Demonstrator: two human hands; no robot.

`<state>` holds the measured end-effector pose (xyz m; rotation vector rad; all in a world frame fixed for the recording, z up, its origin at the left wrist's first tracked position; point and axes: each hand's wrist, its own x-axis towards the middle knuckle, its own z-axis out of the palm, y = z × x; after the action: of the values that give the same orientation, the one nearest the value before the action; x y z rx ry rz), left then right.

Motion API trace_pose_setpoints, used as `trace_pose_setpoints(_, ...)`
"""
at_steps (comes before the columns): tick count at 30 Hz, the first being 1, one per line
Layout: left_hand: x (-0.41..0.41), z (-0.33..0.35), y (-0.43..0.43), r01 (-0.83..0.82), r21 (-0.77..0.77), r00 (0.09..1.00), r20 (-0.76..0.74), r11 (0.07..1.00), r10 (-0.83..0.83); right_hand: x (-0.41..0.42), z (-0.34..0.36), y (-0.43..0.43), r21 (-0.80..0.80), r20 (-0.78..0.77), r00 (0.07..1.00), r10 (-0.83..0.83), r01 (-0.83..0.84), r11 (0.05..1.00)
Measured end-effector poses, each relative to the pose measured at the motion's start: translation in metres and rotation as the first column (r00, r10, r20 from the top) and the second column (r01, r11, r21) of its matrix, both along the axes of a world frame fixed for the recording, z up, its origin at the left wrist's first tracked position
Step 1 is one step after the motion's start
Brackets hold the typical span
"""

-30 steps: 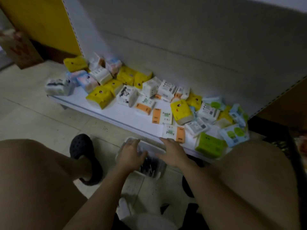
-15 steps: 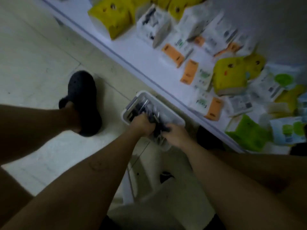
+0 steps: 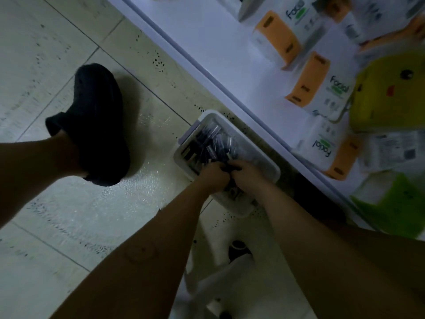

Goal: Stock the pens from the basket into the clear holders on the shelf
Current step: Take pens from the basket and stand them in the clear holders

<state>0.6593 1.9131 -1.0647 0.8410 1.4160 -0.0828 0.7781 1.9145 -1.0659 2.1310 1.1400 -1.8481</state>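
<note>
Dim light falls on a pale tiled floor [image 3: 69,215] with dark grout lines and black speckles. A low white shelf [image 3: 207,31] runs diagonally across it, carrying tissue packs [image 3: 317,81] in orange-and-white, yellow and green.

fingers of the left hand [image 3: 212,173] and right hand [image 3: 249,176] sink among the dark pens [image 3: 211,141]; any grip cannot be told. forearms hide the near end of the basket [image 3: 274,174]. blurred tissue packs [image 3: 322,88] on the shelf [image 3: 207,38] run off the right edge.
</note>
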Motion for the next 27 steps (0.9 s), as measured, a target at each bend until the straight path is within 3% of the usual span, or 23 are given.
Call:
trace_pose_setpoints(6, -0.002, -0.005, 0.002, -0.211, -0.088, 0.977, 0.022, 0.974, 0.214, -0.002, -0.010, 0.006, -0.047, -0.058, 0.998, 0.027, -0.030, 0.998)
trace_pose_setpoints(10, -0.007, 0.004, -0.003, -0.429, 0.072, 0.901, -0.033, 0.900, 0.432, -0.002, -0.010, 0.006, -0.003, -0.075, 0.993, 0.087, -0.088, 0.996)
trace_pose_setpoints(15, -0.019, 0.023, 0.002, -0.430, 0.124, 0.903, 0.053, 0.894, 0.426, -0.013, 0.000, 0.005, 0.305, 0.213, 0.975, 0.068, -0.132, 0.943)
trace_pose_setpoints(17, -0.025, 0.026, 0.007, -0.406, 0.157, 0.914, 0.059, 0.900, 0.402, -0.020, 0.004, 0.011, 0.349, 0.293, 0.951, 0.098, -0.202, 0.915)
trace_pose_setpoints(22, -0.034, 0.031, 0.021, -0.397, 0.231, 0.915, 0.026, 0.888, 0.402, -0.031, -0.002, 0.030, 0.223, 0.362, 0.923, 0.132, -0.223, 0.949)
trace_pose_setpoints(27, -0.031, 0.038, 0.028, -0.486, 0.253, 0.872, 0.076, 0.836, 0.484, -0.041, -0.015, 0.053, 0.122, 0.473, 0.835, 0.281, -0.378, 0.918)
